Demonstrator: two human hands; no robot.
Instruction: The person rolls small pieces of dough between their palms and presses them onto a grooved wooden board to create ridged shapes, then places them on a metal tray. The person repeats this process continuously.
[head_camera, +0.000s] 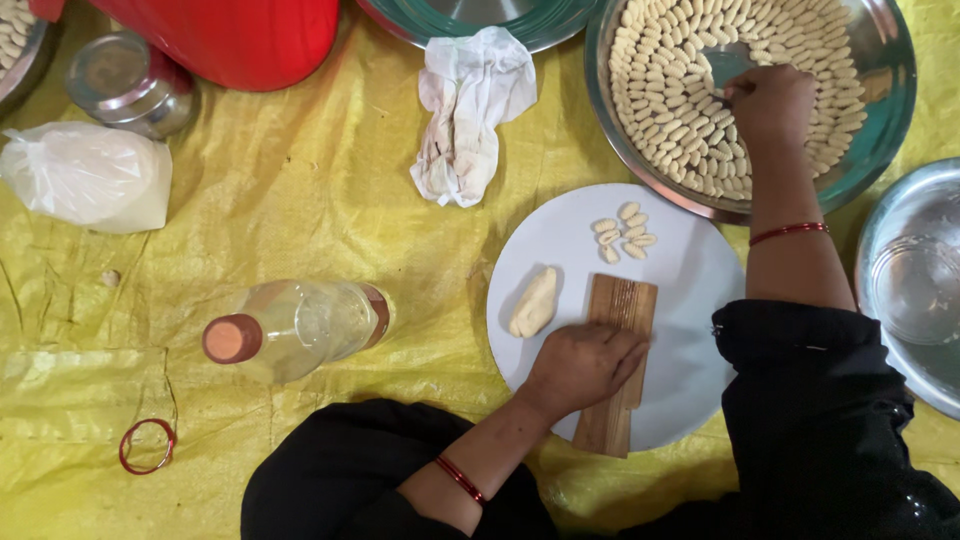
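My left hand lies flat on a small ridged wooden board that rests on a round white plate. A lump of pale dough sits on the plate just left of the board. Several small shaped dough pieces lie at the plate's far side. My right hand reaches into a large steel tray, fingers pinched together over rows of several shaped dough pieces. What the fingers pinch is too small to tell.
A plastic bottle of oil lies on the yellow sheet. A crumpled white cloth, a white bag, a steel tin, a red container, a red bangle and a steel bowl surround the plate.
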